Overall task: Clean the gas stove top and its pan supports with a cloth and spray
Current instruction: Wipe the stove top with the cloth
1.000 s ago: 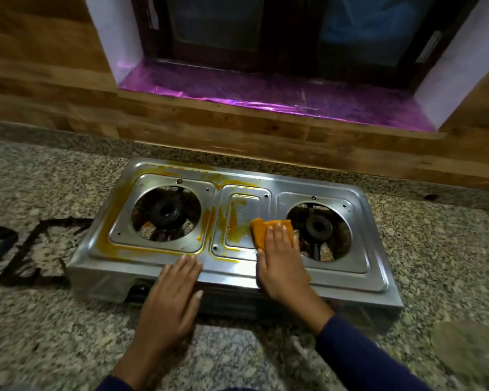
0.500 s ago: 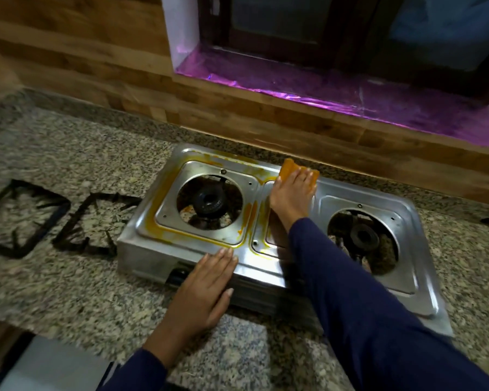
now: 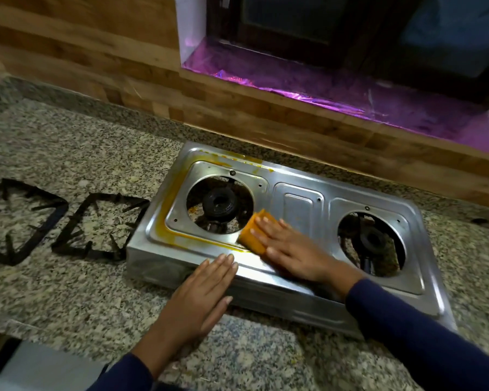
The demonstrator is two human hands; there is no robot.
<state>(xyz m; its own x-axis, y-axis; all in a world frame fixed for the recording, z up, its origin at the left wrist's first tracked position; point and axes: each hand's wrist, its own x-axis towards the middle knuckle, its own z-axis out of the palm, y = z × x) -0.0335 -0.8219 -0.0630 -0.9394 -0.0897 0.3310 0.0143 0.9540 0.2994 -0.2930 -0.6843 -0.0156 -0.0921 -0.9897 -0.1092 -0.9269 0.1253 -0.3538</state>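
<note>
right hand point(image 3: 294, 251): we press it flat, fingers straight, on the orange cloth point(image 3: 251, 234) beside the left burner point(image 3: 219, 203) | left hand point(image 3: 201, 294): flat, relaxed, on the stove point(image 3: 299, 204) front edge | supports point(image 3: 86, 252): on the counter point(image 3: 68, 292), left of the stove

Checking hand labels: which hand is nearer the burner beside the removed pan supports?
Right. The right hand presses the orange cloth beside the opening of that burner; the left hand lies flat on the front edge of the stove, farther off.
</note>
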